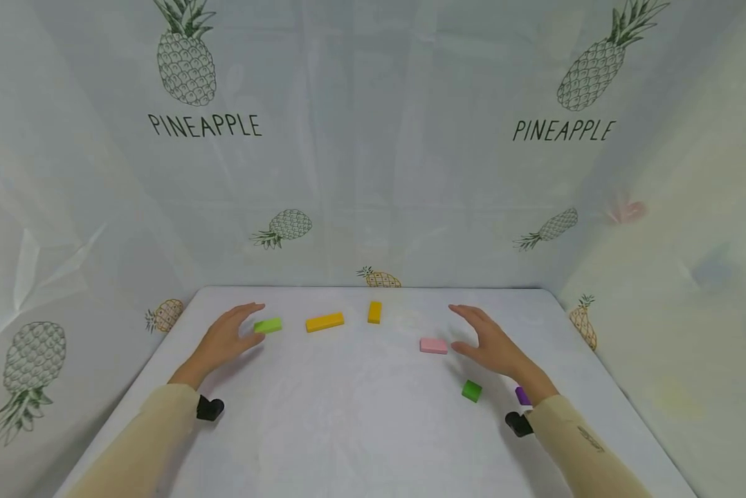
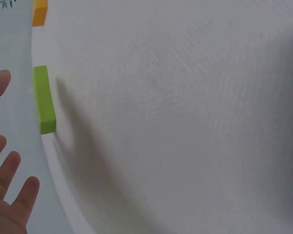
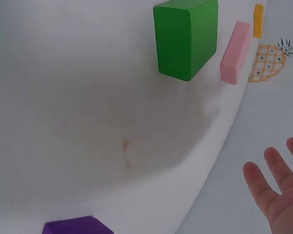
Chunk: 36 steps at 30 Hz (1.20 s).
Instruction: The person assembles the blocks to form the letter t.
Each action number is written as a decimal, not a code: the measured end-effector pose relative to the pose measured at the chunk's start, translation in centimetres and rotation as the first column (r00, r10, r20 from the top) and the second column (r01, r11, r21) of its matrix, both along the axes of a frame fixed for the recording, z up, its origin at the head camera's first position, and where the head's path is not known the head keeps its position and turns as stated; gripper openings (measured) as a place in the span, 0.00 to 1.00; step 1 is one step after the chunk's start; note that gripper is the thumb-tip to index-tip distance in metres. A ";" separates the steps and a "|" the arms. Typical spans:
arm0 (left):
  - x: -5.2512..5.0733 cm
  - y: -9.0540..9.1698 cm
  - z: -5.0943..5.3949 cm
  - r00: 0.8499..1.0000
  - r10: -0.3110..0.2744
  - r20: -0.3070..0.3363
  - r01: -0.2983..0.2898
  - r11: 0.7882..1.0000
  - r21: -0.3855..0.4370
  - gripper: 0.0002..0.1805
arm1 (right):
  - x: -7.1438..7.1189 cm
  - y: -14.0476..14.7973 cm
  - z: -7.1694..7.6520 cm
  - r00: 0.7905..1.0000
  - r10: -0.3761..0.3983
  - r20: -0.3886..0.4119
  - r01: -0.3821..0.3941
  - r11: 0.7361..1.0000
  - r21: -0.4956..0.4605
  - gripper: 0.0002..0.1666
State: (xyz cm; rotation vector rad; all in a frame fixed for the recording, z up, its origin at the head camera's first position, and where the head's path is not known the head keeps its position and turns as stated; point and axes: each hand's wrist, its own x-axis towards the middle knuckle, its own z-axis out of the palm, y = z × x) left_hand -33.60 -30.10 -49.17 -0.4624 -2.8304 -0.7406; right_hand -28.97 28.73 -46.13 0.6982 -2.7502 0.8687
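Note:
My left hand (image 1: 225,340) hovers above the table's left side, thumb and fingers spread apart with nothing between them. Nearest to it lies a light green block (image 1: 268,325), also seen in the left wrist view. Over the right side, my right hand (image 1: 490,344) is held up with its fingers spread, likewise holding nothing. Just left of its thumb is a pink block (image 1: 433,346). Closer to me lie a dark green block (image 1: 471,391) and a purple block (image 1: 522,395), the latter partly hidden by the right wrist.
Toward the back of the white table (image 1: 348,429) lie a long yellow block (image 1: 324,322) and a shorter yellow block (image 1: 375,312). A pale curtain (image 1: 373,138) printed with pineapples hangs behind the table and along both sides.

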 end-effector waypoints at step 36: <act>-2.2 0.6 -2.2 0.995 0.034 0.095 -0.048 0.988 0.147 0.28 | -1.3 -1.8 -2.4 0.981 0.003 0.193 0.020 0.993 -0.115 0.40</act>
